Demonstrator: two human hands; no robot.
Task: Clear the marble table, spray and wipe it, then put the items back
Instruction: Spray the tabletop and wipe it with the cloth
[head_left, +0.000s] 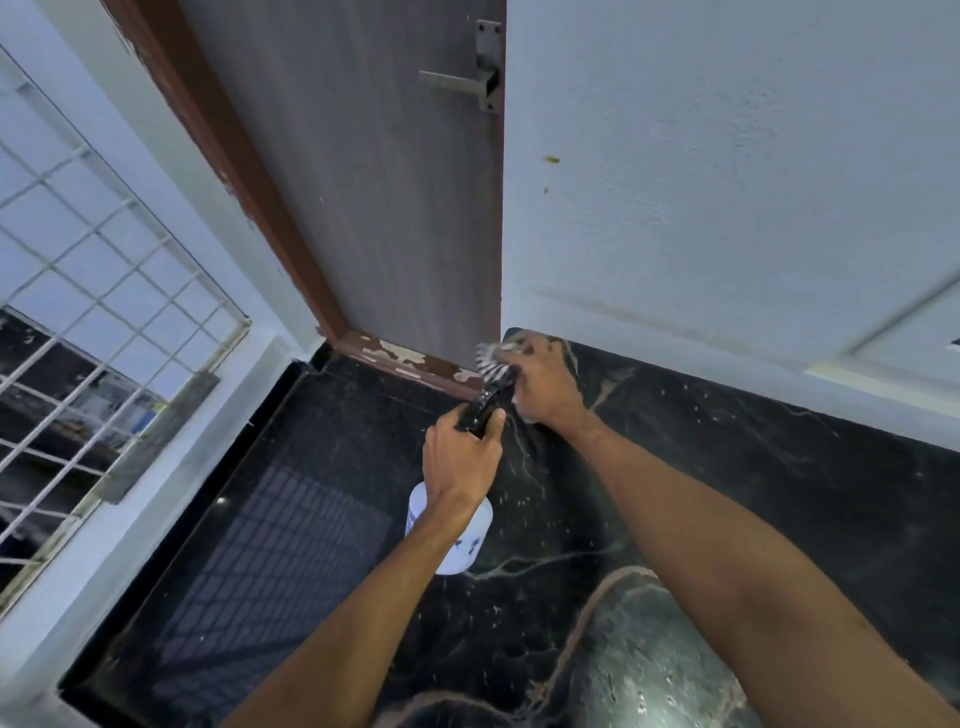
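The black marble table (727, 493) with pale veins fills the lower half of the head view. My left hand (460, 462) grips the black trigger head of a white spray bottle (457, 540), held above the marble near the middle. Its nozzle points toward the far corner. My right hand (545, 387) presses a striped black-and-white cloth (493, 364) onto the marble at the far edge, beside the door's bottom corner. Small wet drops speckle the surface around both hands.
A grey wooden door (395, 197) with a brown frame and a metal latch (480, 78) stands behind the table. A white wall (727, 182) borders the right far edge. A barred window (104, 312) is at the left.
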